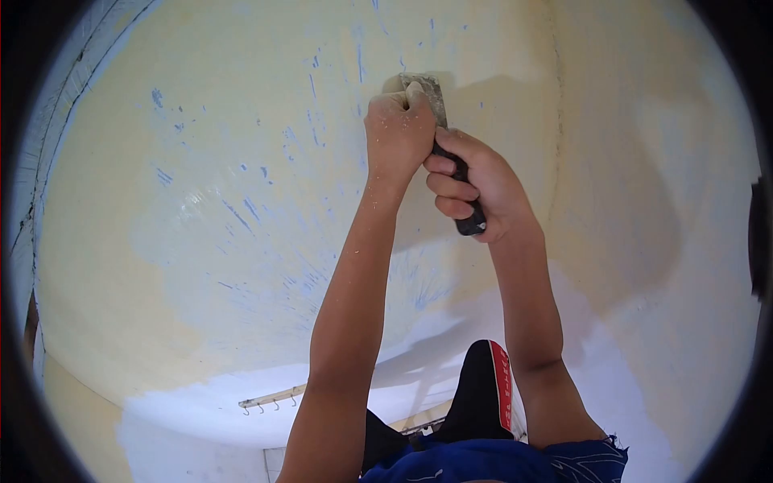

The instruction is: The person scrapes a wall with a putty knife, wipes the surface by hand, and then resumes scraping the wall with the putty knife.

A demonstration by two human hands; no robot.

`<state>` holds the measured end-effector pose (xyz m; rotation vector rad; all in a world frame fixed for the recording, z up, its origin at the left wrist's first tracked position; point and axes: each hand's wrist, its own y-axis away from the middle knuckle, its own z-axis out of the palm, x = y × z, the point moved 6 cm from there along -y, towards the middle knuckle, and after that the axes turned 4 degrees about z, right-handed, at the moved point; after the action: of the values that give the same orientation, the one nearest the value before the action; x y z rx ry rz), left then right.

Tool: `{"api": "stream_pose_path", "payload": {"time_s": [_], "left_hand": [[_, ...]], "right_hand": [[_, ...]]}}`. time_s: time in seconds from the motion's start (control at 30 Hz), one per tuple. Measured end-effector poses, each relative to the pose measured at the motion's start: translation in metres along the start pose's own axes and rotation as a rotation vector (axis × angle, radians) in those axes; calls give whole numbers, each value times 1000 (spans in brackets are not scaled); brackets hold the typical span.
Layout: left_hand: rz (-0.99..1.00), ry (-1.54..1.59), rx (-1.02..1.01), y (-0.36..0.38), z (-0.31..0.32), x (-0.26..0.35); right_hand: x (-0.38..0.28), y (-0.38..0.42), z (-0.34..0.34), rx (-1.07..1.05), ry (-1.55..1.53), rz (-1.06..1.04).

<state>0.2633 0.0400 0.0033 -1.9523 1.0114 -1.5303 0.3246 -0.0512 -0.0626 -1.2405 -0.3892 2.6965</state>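
Observation:
A putty knife (439, 103) with a black handle and a stained metal blade lies against the yellowish wall (241, 121) at the upper middle. My right hand (483, 181) is wrapped round its handle. Beside the blade, my left hand (400, 129) is closed with its thumb on the blade's face, and pale dust speckles its back. The left fingertips are hidden behind the hand and blade. Blue streaks and small blue patches show through the wall's coating around both hands.
A rail with metal hooks (274, 398) is fixed low on the wall. My legs in black trousers with a red stripe (501, 386) show at the bottom. A crack runs down the wall right of my hands. A dark object (758, 241) stands at the right edge.

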Motion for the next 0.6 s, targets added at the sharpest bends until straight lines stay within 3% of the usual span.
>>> {"api": "stream_pose_path", "payload": {"time_s": [0.07, 0.1, 0.17, 0.33, 0.4, 0.47, 0.6], "left_hand": [[202, -44, 130, -10, -3, 14], [202, -47, 127, -9, -3, 20], [20, -13, 80, -7, -4, 27], [49, -32, 49, -3, -5, 15], [41, -14, 53, -10, -4, 16], [156, -22, 121, -20, -5, 25], [47, 1, 97, -17, -7, 25]], "right_hand": [[-12, -5, 5, -33, 0, -17], [-18, -7, 7, -56, -3, -32], [-20, -5, 9, -52, -20, -43], [-9, -2, 10, 33, 41, -39], [-20, -7, 9, -31, 49, -27], [-24, -10, 11, -83, 42, -5], [-23, -5, 20, -28, 38, -67]]}}
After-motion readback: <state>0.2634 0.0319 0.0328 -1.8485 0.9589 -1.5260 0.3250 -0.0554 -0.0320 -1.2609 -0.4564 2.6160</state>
